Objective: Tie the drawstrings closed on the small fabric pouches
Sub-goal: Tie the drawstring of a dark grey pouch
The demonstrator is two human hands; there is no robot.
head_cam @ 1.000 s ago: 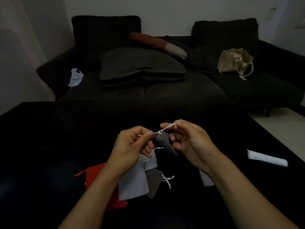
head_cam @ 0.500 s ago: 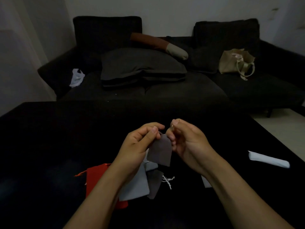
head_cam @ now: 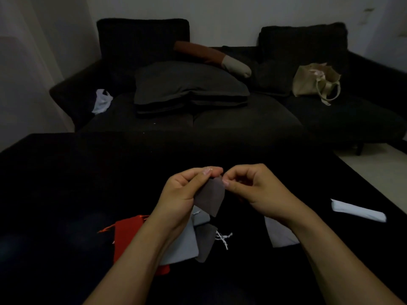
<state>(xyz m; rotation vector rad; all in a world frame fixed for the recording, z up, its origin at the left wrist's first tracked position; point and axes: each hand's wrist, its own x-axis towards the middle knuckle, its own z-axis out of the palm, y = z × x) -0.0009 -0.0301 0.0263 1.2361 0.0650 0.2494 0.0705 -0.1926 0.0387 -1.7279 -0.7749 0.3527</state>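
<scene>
Head view: the left hand (head_cam: pixel 184 192) pinches the top edge of a small brown-grey pouch (head_cam: pixel 209 198) between thumb and forefinger, holding it up above the black table (head_cam: pixel 66 183). The right hand (head_cam: pixel 256 188) has its fingers curled at the pouch's mouth, touching its top corner; whether it grips a drawstring cannot be told, since no cord shows there. The pouch hangs flat, its lower corner pointing down.

Below lie an orange-red pouch (head_cam: pixel 130 234), a light grey pouch (head_cam: pixel 182 245), another dark grey pouch (head_cam: pixel 206 241) with white drawstrings (head_cam: pixel 223 237) loose, and 1 pale pouch (head_cam: pixel 279 234) under the right wrist.

Judgement: this pouch's mouth is being closed or checked. Next likely means setting it aside and taking 1 untied pouch, finding both cord ends.
</scene>
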